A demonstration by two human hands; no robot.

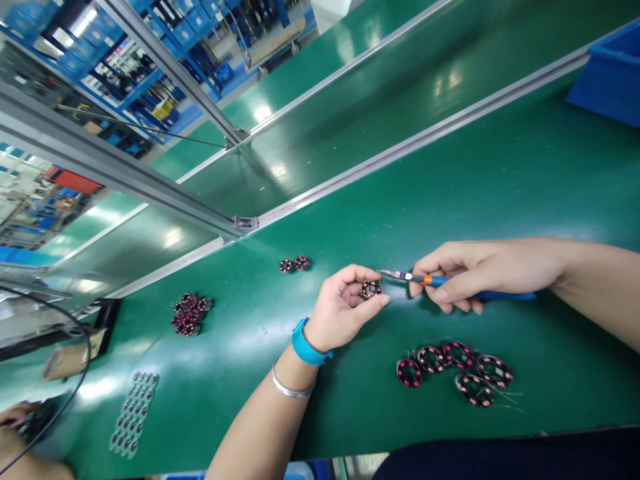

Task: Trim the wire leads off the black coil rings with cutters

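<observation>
Your left hand [345, 303] pinches wound ring [371, 289]. Your right hand [463, 275], wrapped round pliers [435, 281], lies to ring's right; pliers' long axis runs leftward, tip [391, 274] just beside ring (contact: cannot tell).

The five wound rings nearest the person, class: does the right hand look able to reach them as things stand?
Probably yes: nothing shows between the rings and the right hand, though holding the pliers may hinder it.

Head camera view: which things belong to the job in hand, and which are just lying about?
Likely in the job:
Pliers, in the right hand
Wound ring core, in the left hand
Nearest five similar cores

Apparently lying about:
Blue bin
Rows of small silvery parts
</observation>
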